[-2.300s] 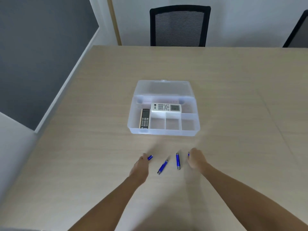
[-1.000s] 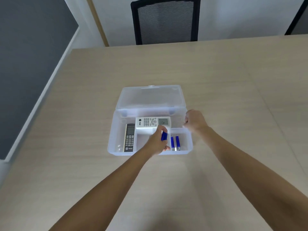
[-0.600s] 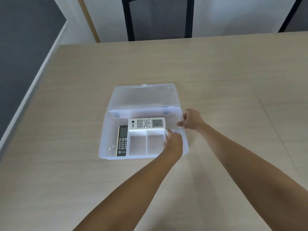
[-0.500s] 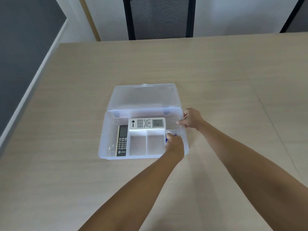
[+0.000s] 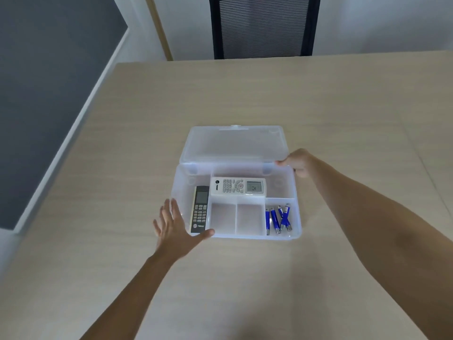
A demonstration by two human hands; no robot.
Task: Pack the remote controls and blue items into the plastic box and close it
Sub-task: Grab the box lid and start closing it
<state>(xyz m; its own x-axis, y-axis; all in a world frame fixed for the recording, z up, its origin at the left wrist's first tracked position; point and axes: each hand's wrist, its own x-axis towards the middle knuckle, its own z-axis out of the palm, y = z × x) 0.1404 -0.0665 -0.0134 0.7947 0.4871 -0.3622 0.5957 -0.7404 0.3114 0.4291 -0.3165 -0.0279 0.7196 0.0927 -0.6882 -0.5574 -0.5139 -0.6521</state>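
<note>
Packing is looking finished: the white remote (image 5: 237, 187) and the dark remote (image 5: 199, 209) are lying inside the plastic box (image 5: 297, 218) at mid-frame, and the blue items (image 5: 278, 219) are sitting together in its lower-right compartment. Closing is what is remaining, since the lid (image 5: 234, 143) is lying folded back. The left hand (image 5: 172, 228) is spreading open and empty against the box's lower-left corner. The right hand (image 5: 297, 161) is curling at the lid's right corner, seemingly pinching it.

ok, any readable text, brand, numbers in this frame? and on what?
Nothing reads for certain.
White remote: round logo, brand word, button legends and display digits all blurred.
Dark remote: logo and brand word near its bottom end too small to read.
Blue items, plastic box: no visible text.
</note>
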